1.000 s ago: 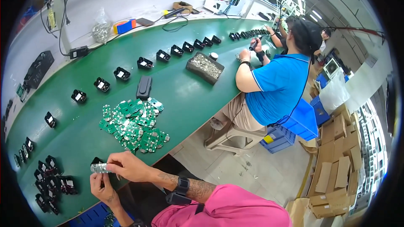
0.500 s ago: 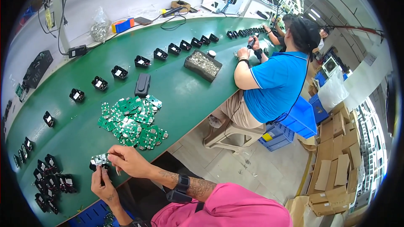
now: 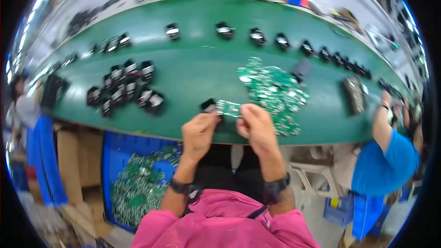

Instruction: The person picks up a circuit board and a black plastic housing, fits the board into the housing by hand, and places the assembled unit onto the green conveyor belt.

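Observation:
A green circuit board (image 3: 228, 108) is stretched between my hands above the near part of the green table. My right hand (image 3: 258, 127) is closed, pinching the board's right end between thumb and fingers. My left hand (image 3: 200, 133) is also closed, its fingertips around a small black housing (image 3: 208, 105) at the board's left end. Motion blur hides whether the board touches the housing. A heap of loose green circuit boards (image 3: 275, 94) lies just beyond my right hand. To the left, a cluster of black housings (image 3: 124, 87) with pale parts inside sits on the table.
Several black housings (image 3: 257, 36) stand in a row along the table's far side. A blue bin (image 3: 108, 156) with many circuit boards is below the table edge at left. At right, a dark box (image 3: 353, 95) stands near a co-worker in a blue shirt (image 3: 388, 165).
My view has swung left and down, so my hands now appear mid-picture and the blue bin shows. Both hands still hold the board and housing, with the board reaching out further sideways.

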The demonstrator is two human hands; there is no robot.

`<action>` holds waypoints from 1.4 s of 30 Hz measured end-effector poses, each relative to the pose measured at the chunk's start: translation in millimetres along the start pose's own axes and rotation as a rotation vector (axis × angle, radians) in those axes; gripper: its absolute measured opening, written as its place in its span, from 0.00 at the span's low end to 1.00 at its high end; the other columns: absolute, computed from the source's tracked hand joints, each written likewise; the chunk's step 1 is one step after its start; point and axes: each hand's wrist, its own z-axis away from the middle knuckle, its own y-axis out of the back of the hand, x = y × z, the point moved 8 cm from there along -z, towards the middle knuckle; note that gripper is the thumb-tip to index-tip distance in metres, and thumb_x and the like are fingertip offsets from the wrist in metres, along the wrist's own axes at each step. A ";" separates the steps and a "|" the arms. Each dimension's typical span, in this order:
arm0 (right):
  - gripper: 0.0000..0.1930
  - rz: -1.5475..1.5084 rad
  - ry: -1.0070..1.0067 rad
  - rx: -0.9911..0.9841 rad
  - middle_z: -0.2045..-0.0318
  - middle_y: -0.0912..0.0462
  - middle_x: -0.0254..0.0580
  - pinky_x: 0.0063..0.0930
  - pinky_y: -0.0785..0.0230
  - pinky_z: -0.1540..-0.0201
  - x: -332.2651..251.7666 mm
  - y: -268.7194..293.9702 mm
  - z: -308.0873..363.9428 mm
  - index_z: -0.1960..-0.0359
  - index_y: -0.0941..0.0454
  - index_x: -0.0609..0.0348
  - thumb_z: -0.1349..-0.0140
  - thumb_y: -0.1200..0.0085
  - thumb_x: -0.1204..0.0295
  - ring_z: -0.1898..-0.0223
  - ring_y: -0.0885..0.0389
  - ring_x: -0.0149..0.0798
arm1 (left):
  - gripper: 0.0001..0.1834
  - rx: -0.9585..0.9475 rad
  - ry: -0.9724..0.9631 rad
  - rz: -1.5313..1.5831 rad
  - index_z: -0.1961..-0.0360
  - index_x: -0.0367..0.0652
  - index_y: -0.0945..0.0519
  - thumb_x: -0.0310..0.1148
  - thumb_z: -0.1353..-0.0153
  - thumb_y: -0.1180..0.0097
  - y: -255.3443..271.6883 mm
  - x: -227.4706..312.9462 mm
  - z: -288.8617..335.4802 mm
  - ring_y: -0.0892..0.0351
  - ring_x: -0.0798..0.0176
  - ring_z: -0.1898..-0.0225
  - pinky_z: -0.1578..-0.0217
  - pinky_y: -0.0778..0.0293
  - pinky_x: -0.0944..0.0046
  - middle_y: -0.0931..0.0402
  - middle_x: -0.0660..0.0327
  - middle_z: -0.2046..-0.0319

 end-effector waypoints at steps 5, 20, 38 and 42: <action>0.10 0.091 -0.032 -0.127 0.77 0.25 0.31 0.16 0.42 0.82 15.7 -25.0 -4.0 0.61 0.24 0.61 0.26 0.52 0.68 0.83 0.32 0.21 | 0.09 0.029 0.022 -0.009 0.62 0.34 0.15 0.17 0.43 0.43 15.6 -2.7 7.0 0.22 0.64 0.77 0.75 0.28 0.66 0.19 0.57 0.69; 0.11 1.111 0.806 -0.127 0.70 0.21 0.55 0.48 0.29 0.60 5.8 -35.2 -11.5 0.68 0.24 0.63 0.32 0.53 0.70 0.64 0.22 0.57 | 0.15 0.030 0.002 -0.069 0.51 0.33 0.18 0.29 0.36 0.41 15.9 6.9 -2.8 0.22 0.66 0.68 0.66 0.24 0.64 0.19 0.55 0.61; 0.10 1.023 0.662 -0.025 0.73 0.21 0.59 0.55 0.29 0.63 16.3 -62.7 -29.8 0.71 0.25 0.64 0.36 0.52 0.71 0.68 0.21 0.64 | 0.31 -0.171 0.413 0.384 0.33 0.37 0.33 0.26 0.37 0.43 34.2 -25.5 1.9 0.21 0.69 0.62 0.67 0.24 0.71 0.25 0.55 0.45; 0.09 1.127 0.723 0.088 0.73 0.23 0.54 0.52 0.29 0.68 -11.9 -48.0 11.2 0.73 0.26 0.61 0.36 0.51 0.70 0.69 0.22 0.61 | 0.31 -0.180 0.524 0.565 0.35 0.39 0.31 0.26 0.42 0.42 9.8 12.6 5.5 0.21 0.69 0.58 0.65 0.21 0.70 0.23 0.60 0.53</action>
